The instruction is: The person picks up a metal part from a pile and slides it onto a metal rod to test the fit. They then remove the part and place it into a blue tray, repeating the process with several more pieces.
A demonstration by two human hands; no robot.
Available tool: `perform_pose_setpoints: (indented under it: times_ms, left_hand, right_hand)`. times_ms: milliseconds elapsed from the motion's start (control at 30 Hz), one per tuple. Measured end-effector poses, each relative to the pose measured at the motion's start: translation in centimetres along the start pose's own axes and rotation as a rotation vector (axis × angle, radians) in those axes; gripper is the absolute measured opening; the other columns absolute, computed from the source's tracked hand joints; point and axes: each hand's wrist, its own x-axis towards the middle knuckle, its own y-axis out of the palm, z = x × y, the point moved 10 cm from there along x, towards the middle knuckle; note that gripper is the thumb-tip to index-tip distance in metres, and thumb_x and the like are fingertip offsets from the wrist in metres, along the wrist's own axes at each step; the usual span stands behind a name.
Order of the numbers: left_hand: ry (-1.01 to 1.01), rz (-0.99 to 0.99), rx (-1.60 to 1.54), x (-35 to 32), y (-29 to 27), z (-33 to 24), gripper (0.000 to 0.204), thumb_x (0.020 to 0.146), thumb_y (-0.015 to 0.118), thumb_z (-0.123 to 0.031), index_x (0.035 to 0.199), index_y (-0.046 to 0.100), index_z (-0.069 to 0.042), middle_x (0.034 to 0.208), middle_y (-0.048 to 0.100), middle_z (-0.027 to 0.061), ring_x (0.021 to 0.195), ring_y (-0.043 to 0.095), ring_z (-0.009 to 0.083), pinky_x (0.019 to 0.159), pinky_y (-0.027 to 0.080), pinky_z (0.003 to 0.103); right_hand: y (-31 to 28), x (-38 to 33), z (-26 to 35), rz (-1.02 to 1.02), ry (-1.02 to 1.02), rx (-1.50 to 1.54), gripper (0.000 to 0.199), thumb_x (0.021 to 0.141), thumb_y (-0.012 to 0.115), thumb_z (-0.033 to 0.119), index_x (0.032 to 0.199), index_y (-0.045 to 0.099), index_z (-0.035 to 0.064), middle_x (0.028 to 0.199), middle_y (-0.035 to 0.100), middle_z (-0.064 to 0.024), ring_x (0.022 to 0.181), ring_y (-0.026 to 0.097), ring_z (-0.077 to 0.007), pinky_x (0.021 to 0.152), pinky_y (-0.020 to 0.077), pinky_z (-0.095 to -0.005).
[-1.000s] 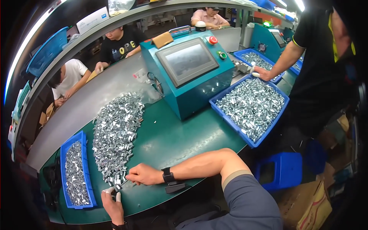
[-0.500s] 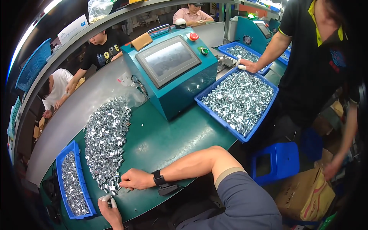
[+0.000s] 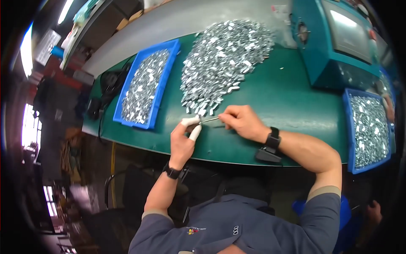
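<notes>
Slate-blue shirt (image 3: 262,228) across the lower centre of the frame, short sleeves finishing in tan cuffs (image 3: 325,191), and there's a small red-and-yellow emblem (image 3: 193,231)! Black bands (image 3: 274,137) on 2 wrists, a boxy black piece (image 3: 268,155) by the right, 2 white finger covers (image 3: 195,132) on the left hand (image 3: 182,146)!

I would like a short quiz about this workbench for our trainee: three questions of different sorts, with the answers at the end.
1. True or false: the pile of metal pieces lies between the left blue tray and the teal machine.
2. Choose one: from the right hand, the thin metal rod points toward (A) the teal machine, (B) the left hand, (C) the left blue tray.
3. Fill in: the finger covers on the left hand are ____ in colour.

Key: 1. True. 2. B. 3. White.
</notes>
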Motion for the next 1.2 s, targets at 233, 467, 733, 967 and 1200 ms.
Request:
perform_pose_setpoints:
  times_ms: [233,467,733,967,1200]
  left_hand:
    - [0.009,-0.011,0.001,-0.3,-0.4,-0.1,0.023,0.089,0.073,0.003,0.111,0.070,-0.002,0.098,0.069,0.0071,0.081,0.064,0.0140,0.075,0.052,0.027]
    - [0.061,0.098,0.080,0.1,0.7,-1.2,0.031,0.091,0.070,0.002,0.121,0.071,-0.004,0.099,0.070,0.0077,0.084,0.066,0.0157,0.075,0.053,0.028]
    - [-0.227,0.050,-0.498,-0.5,1.4,2.9,0.026,0.100,0.064,-0.005,0.126,0.062,-0.002,0.112,0.074,0.0127,0.100,0.072,0.0206,0.086,0.056,0.029]
    - [-0.260,0.092,-0.609,-1.0,2.8,3.2,0.019,0.101,0.064,-0.006,0.119,0.060,-0.002,0.110,0.074,0.0160,0.098,0.073,0.0223,0.085,0.057,0.030]
    - [-0.245,0.113,-0.556,-0.8,2.8,2.9,0.019,0.099,0.064,-0.002,0.117,0.061,0.000,0.106,0.074,0.0139,0.097,0.072,0.0205,0.084,0.057,0.030]
  right_hand:
    - [1.2,0.3,-0.4,0.039,0.008,0.025,0.032,0.100,0.066,0.027,0.082,0.067,0.0015,0.065,0.064,-0.0002,0.058,0.052,-0.0060,0.054,0.0415,-0.0275]
    - [1.1,0.0,0.0,0.033,0.024,0.013,0.031,0.100,0.066,0.026,0.083,0.068,0.0013,0.066,0.064,0.0005,0.060,0.052,-0.0051,0.055,0.0415,-0.0268]
    - [1.5,-0.3,-0.5,0.079,0.049,0.036,0.028,0.101,0.067,0.025,0.088,0.067,0.0010,0.070,0.065,0.0010,0.064,0.051,-0.0039,0.057,0.0408,-0.0244]
    - [1.0,-0.1,-0.7,-0.018,0.010,0.120,0.029,0.101,0.066,0.025,0.086,0.068,0.0005,0.067,0.065,-0.0004,0.060,0.052,-0.0049,0.054,0.0416,-0.0258]
    - [1.5,0.3,-0.1,0.097,0.043,0.050,0.038,0.104,0.063,0.031,0.082,0.070,0.0010,0.067,0.065,-0.0005,0.062,0.056,-0.0053,0.055,0.0433,-0.0250]
